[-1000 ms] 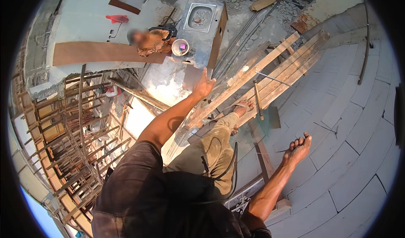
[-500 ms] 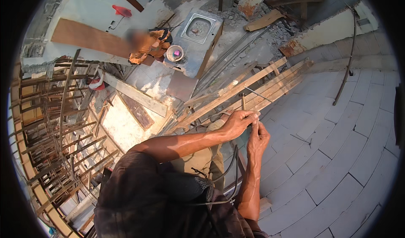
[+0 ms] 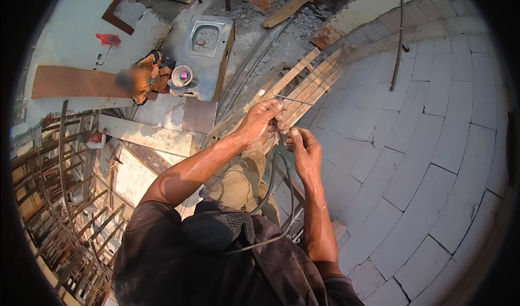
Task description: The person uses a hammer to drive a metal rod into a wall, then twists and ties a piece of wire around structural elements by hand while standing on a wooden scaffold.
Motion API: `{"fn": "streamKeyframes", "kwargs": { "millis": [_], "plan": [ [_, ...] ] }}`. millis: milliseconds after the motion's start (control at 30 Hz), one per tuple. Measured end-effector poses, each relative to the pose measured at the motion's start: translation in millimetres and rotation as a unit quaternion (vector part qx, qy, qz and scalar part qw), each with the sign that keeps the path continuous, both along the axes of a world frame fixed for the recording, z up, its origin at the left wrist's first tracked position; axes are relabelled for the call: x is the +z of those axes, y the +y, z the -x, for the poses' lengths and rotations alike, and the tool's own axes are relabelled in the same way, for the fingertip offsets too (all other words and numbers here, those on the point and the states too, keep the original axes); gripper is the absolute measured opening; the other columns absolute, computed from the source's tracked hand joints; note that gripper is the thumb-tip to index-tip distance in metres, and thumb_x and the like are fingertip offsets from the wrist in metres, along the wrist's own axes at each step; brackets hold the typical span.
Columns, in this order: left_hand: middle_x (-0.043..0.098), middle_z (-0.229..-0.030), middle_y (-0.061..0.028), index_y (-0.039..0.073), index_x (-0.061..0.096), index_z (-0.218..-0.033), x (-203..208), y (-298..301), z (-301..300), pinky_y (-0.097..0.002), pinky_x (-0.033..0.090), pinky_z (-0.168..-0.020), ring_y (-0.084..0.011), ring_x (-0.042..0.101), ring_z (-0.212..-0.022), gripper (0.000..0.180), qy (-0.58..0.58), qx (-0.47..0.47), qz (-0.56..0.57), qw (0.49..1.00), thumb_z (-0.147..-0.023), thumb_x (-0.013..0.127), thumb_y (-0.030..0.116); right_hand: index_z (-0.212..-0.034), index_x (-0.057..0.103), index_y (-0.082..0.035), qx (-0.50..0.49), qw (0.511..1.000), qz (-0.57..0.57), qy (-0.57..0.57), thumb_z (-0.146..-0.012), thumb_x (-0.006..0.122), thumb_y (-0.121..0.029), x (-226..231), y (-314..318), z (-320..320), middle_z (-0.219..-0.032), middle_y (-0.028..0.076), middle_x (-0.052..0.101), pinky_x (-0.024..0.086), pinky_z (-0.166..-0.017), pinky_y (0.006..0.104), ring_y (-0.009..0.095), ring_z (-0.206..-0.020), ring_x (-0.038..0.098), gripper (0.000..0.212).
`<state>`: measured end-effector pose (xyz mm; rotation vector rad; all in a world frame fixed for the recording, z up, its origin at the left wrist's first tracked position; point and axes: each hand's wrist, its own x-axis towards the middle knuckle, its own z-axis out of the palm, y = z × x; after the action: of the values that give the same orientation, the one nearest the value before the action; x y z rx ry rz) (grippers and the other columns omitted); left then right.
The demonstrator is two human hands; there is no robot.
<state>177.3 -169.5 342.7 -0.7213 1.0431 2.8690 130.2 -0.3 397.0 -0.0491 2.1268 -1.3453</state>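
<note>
My left hand [image 3: 260, 124] is over the wooden planks, its fingers bent and pinched together around something too small to make out. Close beside it on the right, my right hand [image 3: 306, 150] is raised with thumb and forefinger pressed together. Whatever its fingertips hold is too small to name. A thin metal rod [image 3: 299, 101] shows just beyond my left fingertips; whether it touches them I cannot tell. Below my hands, a dark cable [image 3: 293, 200] loops down toward my chest.
Pale block wall [image 3: 411, 159] fills the right side. Wooden planks [image 3: 320, 74] run along it. Far below are a sink [image 3: 206, 38], a bucket [image 3: 182, 68], a person in orange [image 3: 147, 78] and another person [image 3: 96, 140] near timber framing. A long bent bar [image 3: 400, 40] leans at upper right.
My hands have drawn slightly apart, the right one now lower than the left. The view has shifted, so the surroundings sit further left and higher.
</note>
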Motion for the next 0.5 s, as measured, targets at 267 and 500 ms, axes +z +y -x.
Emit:
{"fn": "streamKeyframes", "kwargs": {
  "millis": [267,500],
  "plan": [
    [0.053,-0.074,0.0015,0.003,0.073,-0.104,67,11,14,-0.0291,0.045,-0.059,-0.0114,0.051,-0.066,0.031,-0.011,-0.263,0.280,0.923,-0.104,0.061,0.032,-0.122,0.071,-0.008,0.280,0.809,-0.118,0.503,-0.093,0.068,-0.004,51,35,58,-0.110,0.009,0.073,0.053,-0.089,0.0413,0.031,-0.098,0.068,0.029],
    [0.067,-0.091,-0.0108,0.004,0.069,-0.123,11,30,-28,-0.0404,0.054,-0.075,-0.0295,0.071,-0.087,0.031,0.209,-0.261,0.622,0.708,-0.095,0.066,0.018,-0.107,0.071,0.001,0.110,0.988,-0.103,0.032,-0.102,0.064,-0.013,19,63,-16,-0.073,0.005,0.063,0.047,-0.051,0.0296,0.014,-0.059,0.058,0.016]
  ]
}}
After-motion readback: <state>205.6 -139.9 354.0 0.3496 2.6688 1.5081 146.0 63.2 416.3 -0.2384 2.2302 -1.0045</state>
